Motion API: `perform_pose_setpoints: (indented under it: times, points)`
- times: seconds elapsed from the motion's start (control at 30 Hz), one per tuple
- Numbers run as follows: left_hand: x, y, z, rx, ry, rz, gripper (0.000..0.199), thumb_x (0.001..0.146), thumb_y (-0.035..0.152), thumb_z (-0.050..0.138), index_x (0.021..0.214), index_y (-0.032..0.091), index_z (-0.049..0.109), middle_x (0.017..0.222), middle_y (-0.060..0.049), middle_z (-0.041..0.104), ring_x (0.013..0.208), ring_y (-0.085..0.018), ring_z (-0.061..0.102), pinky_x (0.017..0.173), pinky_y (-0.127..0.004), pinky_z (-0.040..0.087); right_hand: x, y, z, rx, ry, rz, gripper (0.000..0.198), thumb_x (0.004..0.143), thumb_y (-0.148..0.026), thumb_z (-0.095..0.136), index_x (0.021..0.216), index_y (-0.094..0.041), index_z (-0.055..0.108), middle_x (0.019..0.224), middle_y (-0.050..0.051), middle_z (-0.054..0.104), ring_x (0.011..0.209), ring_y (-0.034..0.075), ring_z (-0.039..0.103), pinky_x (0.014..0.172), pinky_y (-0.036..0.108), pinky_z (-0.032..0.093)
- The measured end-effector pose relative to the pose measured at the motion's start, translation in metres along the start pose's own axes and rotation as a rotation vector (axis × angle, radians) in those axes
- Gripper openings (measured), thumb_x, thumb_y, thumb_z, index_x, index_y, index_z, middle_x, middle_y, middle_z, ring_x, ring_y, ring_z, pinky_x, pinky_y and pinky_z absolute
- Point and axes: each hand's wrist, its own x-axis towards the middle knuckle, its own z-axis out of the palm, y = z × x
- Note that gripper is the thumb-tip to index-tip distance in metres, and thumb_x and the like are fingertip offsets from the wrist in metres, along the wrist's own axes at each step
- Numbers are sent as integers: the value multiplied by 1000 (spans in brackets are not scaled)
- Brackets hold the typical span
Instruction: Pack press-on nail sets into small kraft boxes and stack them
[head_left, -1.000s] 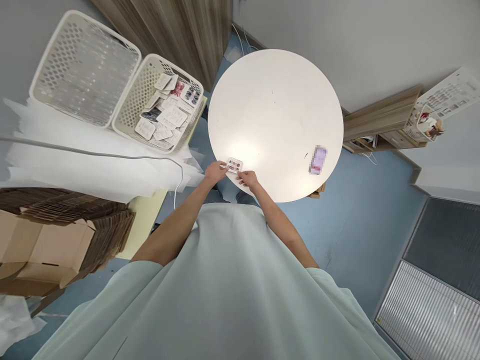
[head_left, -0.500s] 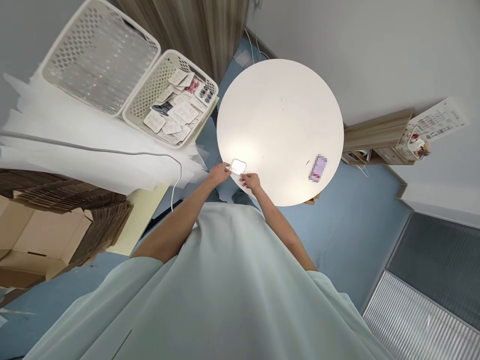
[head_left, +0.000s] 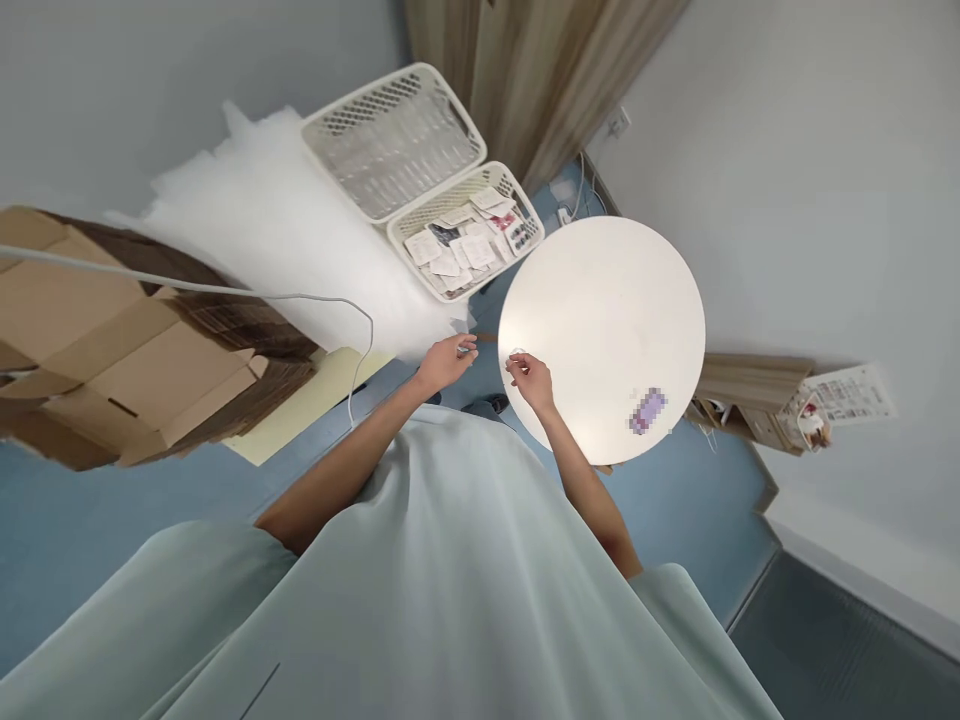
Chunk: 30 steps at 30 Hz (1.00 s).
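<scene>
My right hand (head_left: pixel 531 381) is over the left edge of the round white table (head_left: pixel 611 300), its fingers bent into a pinch. A small clear plastic case (head_left: pixel 517 352) shows only as a pale outline at those fingertips; the hand hides most of it. My left hand (head_left: pixel 448 362) is off the table to the left, over the floor, its fingers loosely bent and apart with nothing plain in them. Closest to it lies a white sheet stack (head_left: pixel 322 250). Beyond that stands a white basket of cards (head_left: pixel 463 240).
Another white basket (head_left: pixel 394 140) holds stacked clear plastic pieces. Flattened cardboard boxes (head_left: pixel 150 350) are piled at left, and a grey cable (head_left: pixel 300 296) hangs across. A blurred purple object (head_left: pixel 647 410) lies on the table's right. A wooden shelf (head_left: pixel 750 395) stands against the wall.
Both hands held the clear case at the table edge; now my left hand has let go and moved away from it. The view has turned left, bringing the baskets nearer the middle.
</scene>
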Motion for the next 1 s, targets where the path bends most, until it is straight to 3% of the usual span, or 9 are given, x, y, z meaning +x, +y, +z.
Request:
perform_pose_setpoints:
  times: [0.1,0.2,0.3,0.4,0.5,0.67,0.9,1.0]
  points:
    - [-8,-18,-27,-16,147,1,41,97,34,62,135,23,72,136,-9,78,106,-28,79,100,-41,62,11,-34,13,-122,-38,-118,24,104,-42,64,117,-26,77,110,3,84,86,20,78,87,33,62]
    - [-12,-40,-57,41,333,15,43,97,31,60,137,19,70,142,-16,72,120,-33,74,106,-47,60,24,-68,33,-206,-76,-216,23,104,-39,64,118,-25,77,110,5,84,90,22,79,92,36,61]
    - [-8,-59,-87,121,502,22,49,98,27,59,145,15,64,151,-22,61,141,-39,60,121,-55,49,36,-101,56,-270,-108,-295,23,104,-37,65,119,-24,78,108,5,84,89,22,78,93,36,59]
    - [4,-72,-112,189,581,-43,61,95,24,62,154,11,55,164,-27,48,153,-45,46,127,-61,39,44,-129,81,-314,-144,-343,23,104,-37,65,119,-25,78,106,4,84,84,22,76,92,35,58]
    - [20,-79,-126,249,548,-138,69,93,27,65,157,7,48,169,-32,40,153,-50,44,123,-63,41,46,-150,103,-344,-172,-370,22,104,-38,65,119,-26,78,107,3,84,82,20,76,92,34,57]
    - [32,-85,-130,387,441,-205,58,97,30,61,150,6,53,147,-32,61,140,-46,55,113,-56,48,39,-168,127,-389,-224,-385,23,105,-38,65,121,-27,78,108,2,84,84,21,75,93,35,57]
    - [25,-90,-128,456,309,-193,39,103,16,43,128,8,72,128,-29,71,128,-42,64,107,-53,48,29,-172,134,-441,-258,-331,21,105,-35,65,120,-28,78,108,2,83,86,21,76,92,36,57]
    - [21,-90,-129,420,365,-177,44,105,19,41,135,9,71,136,-28,68,130,-42,62,105,-52,50,30,-174,133,-451,-253,-327,22,105,-36,64,121,-28,78,108,1,83,86,21,76,92,36,57]
